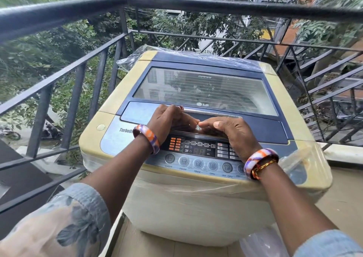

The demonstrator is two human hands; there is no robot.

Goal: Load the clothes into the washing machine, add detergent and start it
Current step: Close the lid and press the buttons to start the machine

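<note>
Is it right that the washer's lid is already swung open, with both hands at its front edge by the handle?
No. In the head view the lid is closed flat on the washing machine. The left hand and right hand are indeed at its front edge.

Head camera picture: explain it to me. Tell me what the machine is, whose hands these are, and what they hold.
The one picture comes from a camera worn on a person's head, looking forward and down. The machine is a top-loading washing machine on a balcony, beside a dark metal railing. Its glass lid is closed, and clear plastic wrap covers its back edge. The left hand and right hand are the wearer's own, each with a bangle on the wrist. Their curled fingers rest at the lid's front edge, by the silver handle, above the button panel. No clothes or detergent show.
</note>
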